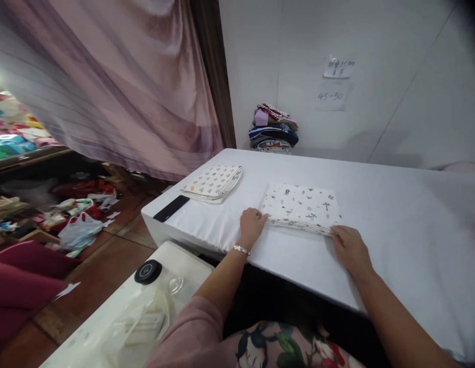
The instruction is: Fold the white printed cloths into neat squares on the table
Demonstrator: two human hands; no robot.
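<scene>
A folded white cloth with small dark and green prints (302, 205) lies flat on the white-covered table (394, 204). My left hand (253, 224) pinches its near left corner, fingers closed. At the near right corner my right hand (350, 248) grips the layered edge between thumb and fingers. Farther left on the table rests a second folded cloth, cream with a grey pattern (214, 182). Beside it, at the table's left edge, is a black phone-like slab (172, 208).
Stacked folded fabrics (273, 128) stand behind the table's far edge. A lower white surface (183, 260) at the near left bears a round black object (148, 271) and a clear plastic bag. A pink curtain (156, 76) hangs at the left, above a cluttered floor.
</scene>
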